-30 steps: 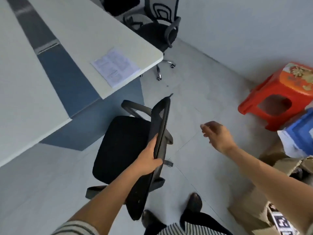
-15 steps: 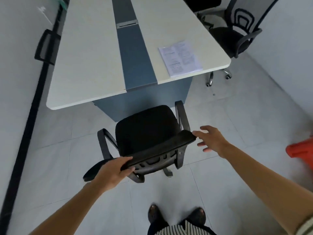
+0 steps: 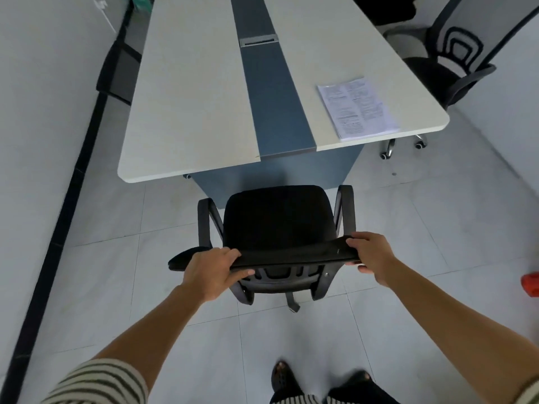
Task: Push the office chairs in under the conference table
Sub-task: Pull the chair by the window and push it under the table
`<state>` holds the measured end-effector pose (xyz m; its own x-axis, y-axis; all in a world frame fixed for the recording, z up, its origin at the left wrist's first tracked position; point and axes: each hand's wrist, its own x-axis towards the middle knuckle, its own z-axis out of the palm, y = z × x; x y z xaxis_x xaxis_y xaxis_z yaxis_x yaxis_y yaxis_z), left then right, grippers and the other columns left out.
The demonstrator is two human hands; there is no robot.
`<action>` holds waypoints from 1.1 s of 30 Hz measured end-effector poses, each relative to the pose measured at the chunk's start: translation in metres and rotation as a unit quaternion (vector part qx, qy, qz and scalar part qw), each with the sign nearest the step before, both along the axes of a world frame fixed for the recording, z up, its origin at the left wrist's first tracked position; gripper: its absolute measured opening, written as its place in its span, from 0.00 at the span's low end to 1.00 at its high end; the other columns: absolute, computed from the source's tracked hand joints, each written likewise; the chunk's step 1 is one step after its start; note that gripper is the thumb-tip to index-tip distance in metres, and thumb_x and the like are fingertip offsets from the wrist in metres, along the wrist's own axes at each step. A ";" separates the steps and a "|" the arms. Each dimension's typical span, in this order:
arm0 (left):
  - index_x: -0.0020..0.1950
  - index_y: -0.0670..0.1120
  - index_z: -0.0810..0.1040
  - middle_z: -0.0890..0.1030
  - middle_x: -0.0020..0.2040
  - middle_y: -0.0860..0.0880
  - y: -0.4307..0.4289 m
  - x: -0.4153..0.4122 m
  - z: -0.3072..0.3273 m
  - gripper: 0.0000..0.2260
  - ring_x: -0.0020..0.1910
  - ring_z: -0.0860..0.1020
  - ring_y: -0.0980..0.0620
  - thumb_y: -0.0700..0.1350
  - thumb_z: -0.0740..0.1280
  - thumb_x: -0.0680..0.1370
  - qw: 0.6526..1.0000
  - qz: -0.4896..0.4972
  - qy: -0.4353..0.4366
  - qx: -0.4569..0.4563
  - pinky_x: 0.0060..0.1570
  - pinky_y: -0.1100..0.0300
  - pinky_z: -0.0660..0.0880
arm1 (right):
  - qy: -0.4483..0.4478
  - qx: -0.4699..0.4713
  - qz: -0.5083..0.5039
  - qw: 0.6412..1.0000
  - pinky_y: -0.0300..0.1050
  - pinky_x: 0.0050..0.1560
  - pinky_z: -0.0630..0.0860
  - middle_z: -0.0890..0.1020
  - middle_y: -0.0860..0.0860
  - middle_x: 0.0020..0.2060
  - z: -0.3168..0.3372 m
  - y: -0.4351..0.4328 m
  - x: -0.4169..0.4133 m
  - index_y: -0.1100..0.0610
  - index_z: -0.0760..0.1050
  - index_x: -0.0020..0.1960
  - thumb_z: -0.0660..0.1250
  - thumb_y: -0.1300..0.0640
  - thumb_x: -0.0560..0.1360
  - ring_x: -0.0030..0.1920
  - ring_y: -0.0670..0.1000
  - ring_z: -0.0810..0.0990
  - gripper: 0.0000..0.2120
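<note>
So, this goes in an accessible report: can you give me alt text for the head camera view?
Seen from above, a person's left hand and right hand grip the top of a black office chair that faces the end of a long white conference table, not yet pushed under. A stapled paper lies on the table, and another chair stands at its right side.

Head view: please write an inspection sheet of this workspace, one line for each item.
Surface: conference table, white with blue centre strip.
Job's things: black chair at the table end, seat not yet under; another chair at right.
Clutter: printed papers on the table.
Grippers: left hand and right hand grip the backrest top.
Cables: nothing seen.
Surroundings: tiled floor, red object at right edge.
</note>
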<state>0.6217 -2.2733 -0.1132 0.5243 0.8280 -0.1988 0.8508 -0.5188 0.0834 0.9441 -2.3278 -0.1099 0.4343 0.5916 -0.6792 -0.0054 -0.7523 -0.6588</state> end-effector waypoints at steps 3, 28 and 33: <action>0.56 0.53 0.75 0.81 0.44 0.54 0.028 -0.006 -0.003 0.38 0.41 0.79 0.54 0.74 0.39 0.66 1.000 -0.006 0.005 0.010 0.40 0.60 0.76 | -0.006 0.002 -0.001 1.000 0.40 0.31 0.73 0.82 0.57 0.47 0.000 0.016 -0.009 0.56 0.75 0.60 0.62 0.59 0.78 0.33 0.52 0.83 0.12; 0.32 0.44 0.76 0.77 0.29 0.46 0.106 0.058 -0.018 0.19 0.31 0.75 0.46 0.52 0.61 0.79 0.911 0.353 -0.215 -0.010 0.34 0.58 0.66 | -0.117 0.122 0.036 0.985 0.44 0.48 0.72 0.81 0.55 0.47 -0.022 0.166 0.128 0.60 0.81 0.54 0.59 0.61 0.77 0.51 0.55 0.77 0.13; 0.29 0.45 0.73 0.78 0.28 0.45 0.121 0.061 -0.017 0.22 0.29 0.75 0.46 0.59 0.55 0.75 0.925 0.324 -0.199 -0.016 0.33 0.57 0.69 | -0.111 0.119 0.036 0.986 0.46 0.47 0.72 0.81 0.55 0.46 -0.027 0.173 0.141 0.57 0.81 0.50 0.57 0.62 0.77 0.50 0.55 0.77 0.13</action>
<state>0.6831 -2.1528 -0.1300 -0.0437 0.9910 -0.1263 0.8807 0.0979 0.4634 1.0848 -2.1548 -0.1369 0.5073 0.7578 -0.4104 0.2061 -0.5691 -0.7960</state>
